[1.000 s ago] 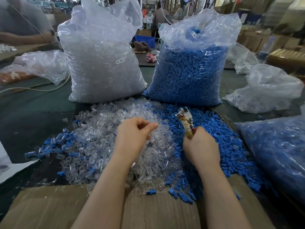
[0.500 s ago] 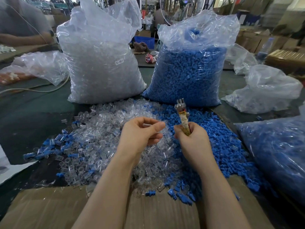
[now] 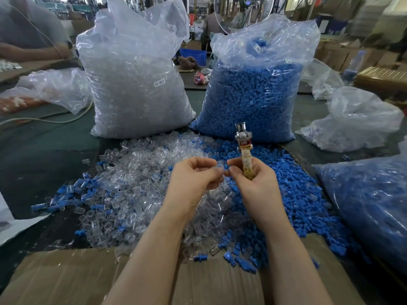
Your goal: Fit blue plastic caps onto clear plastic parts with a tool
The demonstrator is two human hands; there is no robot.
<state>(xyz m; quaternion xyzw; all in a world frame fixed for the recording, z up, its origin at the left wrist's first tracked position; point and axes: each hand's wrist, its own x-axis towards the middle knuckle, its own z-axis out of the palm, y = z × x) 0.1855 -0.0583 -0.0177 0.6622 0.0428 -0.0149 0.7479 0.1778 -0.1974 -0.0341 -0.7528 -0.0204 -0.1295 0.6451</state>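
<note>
My left hand [image 3: 193,179] pinches a small clear plastic part [image 3: 220,167] above the heap of clear parts [image 3: 136,183]. My right hand [image 3: 253,183] grips the tool [image 3: 244,150] upright by its tape-wrapped handle, metal head up, and its fingertips meet the clear part too. The two hands touch at the fingertips. Loose blue caps [image 3: 293,194] lie in a pile to the right of the clear heap. Whether a blue cap is between the fingers is hidden.
A big bag of clear parts [image 3: 136,84] and a big bag of blue caps [image 3: 253,91] stand behind the piles. Another blue-filled bag [image 3: 370,205] lies at right. Cardboard [image 3: 66,278] covers the near edge. A person's arm [image 3: 33,51] rests at far left.
My hands have come together: the right hand swung the tool upright and moved left until its fingertips met the clear part pinched by the left hand.
</note>
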